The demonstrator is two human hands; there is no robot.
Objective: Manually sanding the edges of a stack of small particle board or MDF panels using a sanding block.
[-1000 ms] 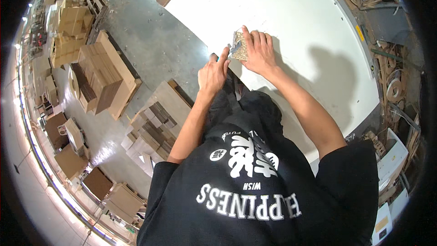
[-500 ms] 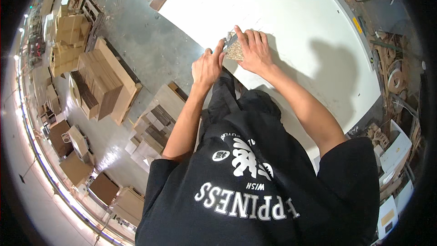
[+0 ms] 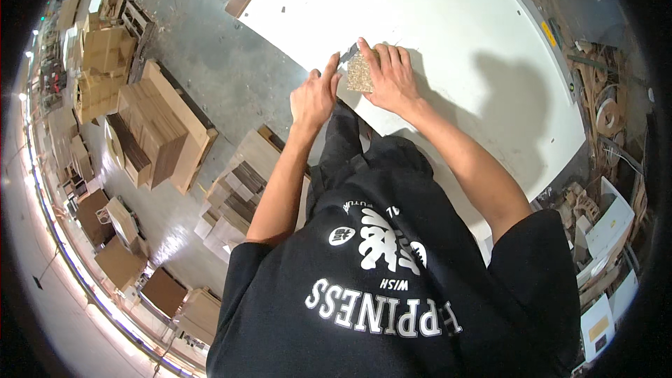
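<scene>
Over the near-left edge of a white board [image 3: 448, 21], my right hand [image 3: 393, 77] grips a small chipboard piece [image 3: 360, 73], its speckled tan face turned toward me. The thumb lies along the left part of the piece. My left hand [image 3: 314, 98] is closed around a narrow grey-and-dark tool [image 3: 347, 54] that looks like a utility knife. Its index finger stretches along the tool. The tool's far end lies by the upper left corner of the chipboard piece, near my right thumb; whether they touch is too small to tell.
Left of the board, stacked brown panels [image 3: 150, 126] sit on the floor, with cardboard boxes [image 3: 105, 52] beyond. Smaller panel offcuts [image 3: 238, 185] lie nearer my left arm. A long grey level-like bar [image 3: 535, 17] runs along the right edge. Rolls of edging tape [image 3: 609, 115] lie past it.
My left hand has shifted slightly left and down, away from the chipboard piece. The tool has slid off its upper edge, and more of the speckled face shows. My right hand stays nearly still.
</scene>
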